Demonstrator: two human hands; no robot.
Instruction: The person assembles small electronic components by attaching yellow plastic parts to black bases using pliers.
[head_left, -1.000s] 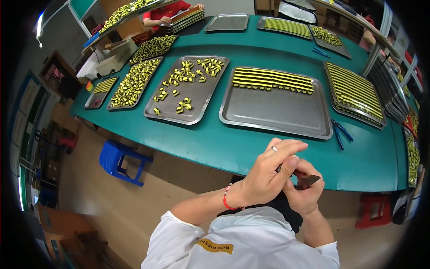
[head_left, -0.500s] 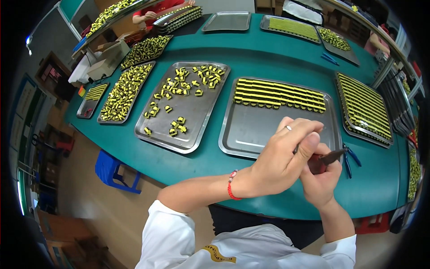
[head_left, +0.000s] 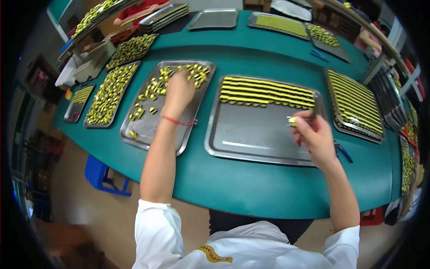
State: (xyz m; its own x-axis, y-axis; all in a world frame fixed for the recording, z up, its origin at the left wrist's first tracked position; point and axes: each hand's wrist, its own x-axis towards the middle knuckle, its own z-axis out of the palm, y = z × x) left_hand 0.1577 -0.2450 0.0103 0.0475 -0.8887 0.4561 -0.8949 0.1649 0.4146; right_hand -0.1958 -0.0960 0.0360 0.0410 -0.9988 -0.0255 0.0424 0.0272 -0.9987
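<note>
My left hand (head_left: 180, 92) reaches down among loose small yellow-and-black components (head_left: 156, 86) at the far end of a metal tray (head_left: 179, 140). Its fingertips are blurred and partly hidden, so I cannot see whether a component is between them. Over the right side of a second metal tray (head_left: 244, 134), my right hand (head_left: 316, 136) pinches one yellow-and-black component (head_left: 293, 121) with shiny metal pins pointing left. A dark tapered tool (head_left: 318, 106) juts up from the same hand, smeared by motion. Rows of matching components (head_left: 268, 93) line the far part of this second tray.
Right of my hand lies a tray of rowed components (head_left: 356, 105), with blue-handled pliers (head_left: 342, 151) nearer me. A heaped tray (head_left: 111, 94) and a small tray (head_left: 74, 112) stand left. Further trays and another person's red sleeve (head_left: 134, 11) are across the green table (head_left: 251, 188).
My hands were together over the second tray. The left has moved away to the loose components. The right has turned and shows a component, with its tool now pointing away from me.
</note>
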